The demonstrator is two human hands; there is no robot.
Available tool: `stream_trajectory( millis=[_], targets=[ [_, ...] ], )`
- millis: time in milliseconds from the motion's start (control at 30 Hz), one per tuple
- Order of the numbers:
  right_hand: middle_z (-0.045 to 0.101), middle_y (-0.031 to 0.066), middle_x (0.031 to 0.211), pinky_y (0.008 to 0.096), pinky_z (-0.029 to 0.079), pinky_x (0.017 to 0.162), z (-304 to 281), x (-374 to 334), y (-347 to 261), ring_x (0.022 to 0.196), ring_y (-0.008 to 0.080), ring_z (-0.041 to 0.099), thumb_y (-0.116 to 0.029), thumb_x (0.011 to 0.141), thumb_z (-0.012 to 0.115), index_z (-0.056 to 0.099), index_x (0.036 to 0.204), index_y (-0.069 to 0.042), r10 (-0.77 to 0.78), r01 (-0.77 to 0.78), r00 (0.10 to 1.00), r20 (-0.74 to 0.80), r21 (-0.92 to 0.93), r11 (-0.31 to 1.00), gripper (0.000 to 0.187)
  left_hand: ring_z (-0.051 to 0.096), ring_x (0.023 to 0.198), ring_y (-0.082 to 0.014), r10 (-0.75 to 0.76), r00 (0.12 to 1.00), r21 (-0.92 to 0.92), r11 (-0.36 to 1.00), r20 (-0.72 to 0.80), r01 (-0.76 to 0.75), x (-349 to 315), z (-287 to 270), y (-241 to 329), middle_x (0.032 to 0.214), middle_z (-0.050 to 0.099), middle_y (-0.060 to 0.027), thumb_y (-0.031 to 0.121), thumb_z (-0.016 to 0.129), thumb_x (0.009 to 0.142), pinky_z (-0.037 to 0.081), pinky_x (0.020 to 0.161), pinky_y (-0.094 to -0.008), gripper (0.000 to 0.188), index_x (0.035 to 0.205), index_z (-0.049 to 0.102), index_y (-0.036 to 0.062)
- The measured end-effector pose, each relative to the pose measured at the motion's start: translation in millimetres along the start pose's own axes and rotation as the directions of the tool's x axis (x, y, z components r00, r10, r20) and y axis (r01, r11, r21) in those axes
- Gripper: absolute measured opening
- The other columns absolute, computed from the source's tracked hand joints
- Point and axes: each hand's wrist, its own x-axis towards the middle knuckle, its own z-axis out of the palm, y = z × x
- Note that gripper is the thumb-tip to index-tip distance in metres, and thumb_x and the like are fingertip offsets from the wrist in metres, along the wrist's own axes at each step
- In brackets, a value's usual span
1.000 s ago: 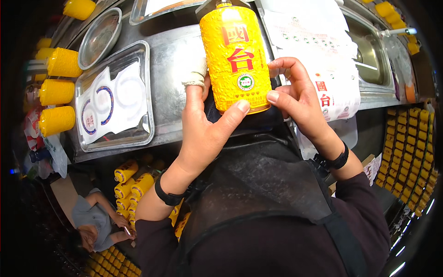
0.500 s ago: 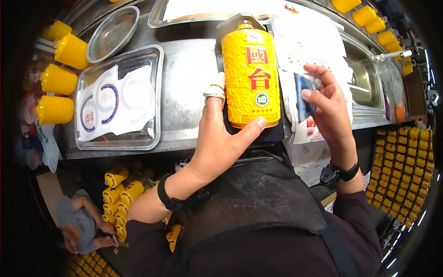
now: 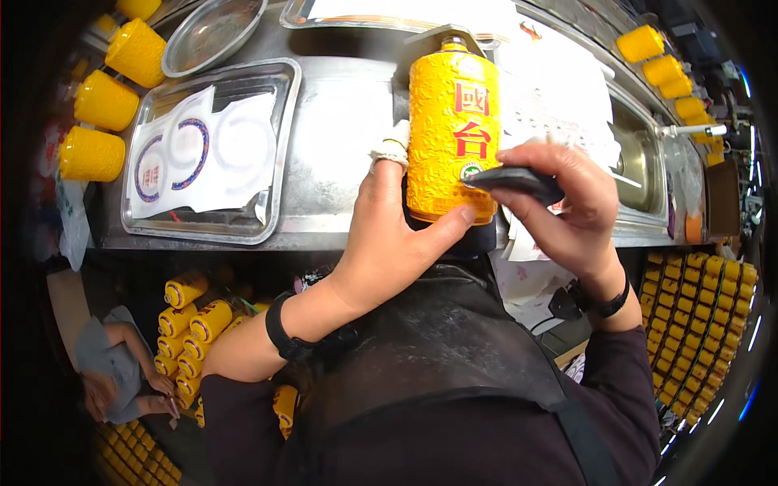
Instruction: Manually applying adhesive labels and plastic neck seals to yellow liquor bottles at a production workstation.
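Note:
A yellow embossed bottle (image 3: 442, 134) with red characters lies on its back, neck pointing away, on dark cloth at the bench's near edge. My left hand (image 3: 397, 219) grips its lower left side. The thumb presses across the base end, and a white wrap (image 3: 391, 151) covers one finger. Between the thumb and fingers of my right hand (image 3: 571, 198) is a flat black scraper-like pad (image 3: 519, 181). Its tip touches the bottle at the small round green-and-white emblem (image 3: 470, 172). My right hand's inner fingers are partly hidden.
A glass tray (image 3: 267, 206) with printed transfer sheets (image 3: 223, 154) lies left, below a round bowl (image 3: 212, 36). White sheets (image 3: 551, 89) and a sink (image 3: 640, 154) are right. Yellow bottles (image 3: 101, 101) line both sides. A co-worker (image 3: 121, 356) sits lower left beside stacked bottles (image 3: 190, 332).
My right hand has moved left, bringing the dark pad from beside the bottle onto its emblem. My left hand keeps its grip. The whole view has shifted slightly.

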Motion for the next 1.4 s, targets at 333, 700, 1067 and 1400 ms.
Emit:
stream_trajectory(
  millis=[333,700,1067,1400],
  targets=[
    [0.068,0.0078,0.086,0.0267,0.049,0.062,4,-7,1,0.070,0.0179,0.062,0.004,0.068,0.074,0.068,0.094,-0.002,0.007,-0.024,0.994,-0.107,-0.159,0.987,0.028,0.057,0.105,-0.0344,-0.001,1.000,-0.016,1.000,0.004,0.001,-1,1,-2,0.113,0.055,-0.0252,0.023,0.077,0.073,0.045,0.091,-0.0406,0.070,0.124,0.040,-0.0088],
    [0.064,0.0043,0.082,0.0320,0.047,0.062,12,-27,-21,0.069,0.0211,0.058,0.003,0.054,0.073,0.072,0.090,-0.006,-0.202,0.187,0.979,-0.042,-0.231,0.955,0.037,0.027,0.140,-0.0254,-0.014,0.965,-0.302,0.949,0.264,0.096,0,-33,-11,0.147,0.031,-0.0205,0.007,0.060,0.080,0.020,0.113,-0.0346,0.074,0.143,0.023,-0.0086],
    [0.062,0.0032,0.089,0.0321,0.044,0.062,45,-30,-32,0.072,0.0192,0.055,-0.007,0.057,0.074,0.073,0.090,-0.007,-0.329,0.346,0.938,0.105,-0.282,0.895,0.033,0.024,0.141,-0.0247,-0.045,0.946,-0.400,0.899,0.320,0.178,1,-37,-10,0.148,0.031,-0.0187,0.002,0.044,0.076,0.019,0.113,-0.0334,0.071,0.143,0.024,-0.0078],
    [0.064,0.0037,0.090,0.0237,0.049,0.070,39,-41,-29,0.080,0.0076,0.060,-0.008,0.077,0.075,0.060,0.099,0.001,0.546,-0.472,0.817,-0.186,0.328,0.818,0.029,0.042,0.128,-0.0232,-0.025,0.992,-0.356,0.932,0.121,0.067,-1,-13,-9,0.136,0.045,-0.0213,0.018,0.064,0.089,0.032,0.107,-0.0340,0.060,0.136,0.035,-0.0075]
  ],
)
